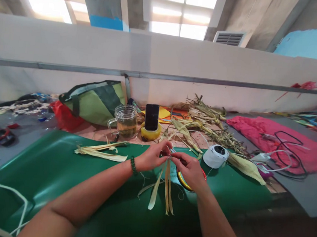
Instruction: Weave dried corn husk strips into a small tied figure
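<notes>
Wall, head view: pale panel (98,48) across the frame, tall windows (184,8) at top left and top centre, vent (229,38) right of the middle one
Counter: pinkish top (100,131) showing mid-frame, green mat (58,151) over the lower part
Husk strips: tan, dry, bunched at frame centre (167,189), tops in the fingers, ends fanned downward above the mat
Left hand: centre (154,156), closed, fingertips pinching the top of the strips; green bead bracelet (133,165) at wrist
Right hand: just right of centre (191,171), closed, fingertips pinching the same top end, close against the left hand's
Curved item: yellow and red (182,180), partly hidden under right hand, cannot tell what
Loose husks: left of the hands (102,153), on the mat
Spool: white (213,158), right of the hands, larger pale husk (246,167) beside it
Phone: upright, dark screen (151,117), yellow roll (149,134) at its foot, above centre
Mug: glass, part-filled (125,124), left of phone
Bag: green (94,104), behind mug, left of centre
Dry stalks: heap (204,114), right of phone
Pink cloth: right of frame (259,133), black cable (301,158) on it
</notes>
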Demonstrator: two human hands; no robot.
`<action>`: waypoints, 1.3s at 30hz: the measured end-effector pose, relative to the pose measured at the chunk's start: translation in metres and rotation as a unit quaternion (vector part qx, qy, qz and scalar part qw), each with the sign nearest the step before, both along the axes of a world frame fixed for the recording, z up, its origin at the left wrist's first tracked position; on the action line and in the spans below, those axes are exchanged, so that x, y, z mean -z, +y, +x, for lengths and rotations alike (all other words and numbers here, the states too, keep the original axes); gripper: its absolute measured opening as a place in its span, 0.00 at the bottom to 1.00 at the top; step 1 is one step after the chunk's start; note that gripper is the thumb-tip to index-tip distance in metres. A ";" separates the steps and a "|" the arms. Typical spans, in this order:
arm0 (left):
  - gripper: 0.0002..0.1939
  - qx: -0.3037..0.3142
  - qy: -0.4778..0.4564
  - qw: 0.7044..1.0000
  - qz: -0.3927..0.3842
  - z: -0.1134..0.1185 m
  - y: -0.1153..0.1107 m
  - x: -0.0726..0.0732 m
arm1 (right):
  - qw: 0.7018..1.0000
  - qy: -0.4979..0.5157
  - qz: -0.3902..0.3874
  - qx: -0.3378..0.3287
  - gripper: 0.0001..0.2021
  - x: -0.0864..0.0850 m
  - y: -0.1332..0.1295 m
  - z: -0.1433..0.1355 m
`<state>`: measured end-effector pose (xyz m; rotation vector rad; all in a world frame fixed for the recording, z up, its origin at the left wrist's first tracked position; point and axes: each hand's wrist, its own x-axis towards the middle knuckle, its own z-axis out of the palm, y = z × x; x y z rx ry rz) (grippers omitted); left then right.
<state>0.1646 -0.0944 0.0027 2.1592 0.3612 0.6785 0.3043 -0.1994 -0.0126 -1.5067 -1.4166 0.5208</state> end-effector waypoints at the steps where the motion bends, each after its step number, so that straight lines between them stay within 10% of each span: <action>1: 0.13 0.000 0.002 1.000 0.006 0.000 0.000 0.001 | 1.000 -0.019 0.003 0.009 0.11 -0.001 -0.001 0.000; 12: 0.18 0.002 0.017 1.000 0.026 0.000 -0.004 -0.003 | 0.890 -0.445 0.050 0.088 0.10 0.010 0.004 0.011; 21: 0.18 0.001 0.032 0.999 0.025 -0.001 -0.008 -0.006 | 0.968 -0.241 0.072 -0.012 0.12 -0.001 -0.005 0.013; 39: 0.03 0.013 0.068 0.990 0.126 -0.001 -0.007 0.000 | 0.871 -0.483 0.045 0.080 0.08 -0.001 -0.006 0.002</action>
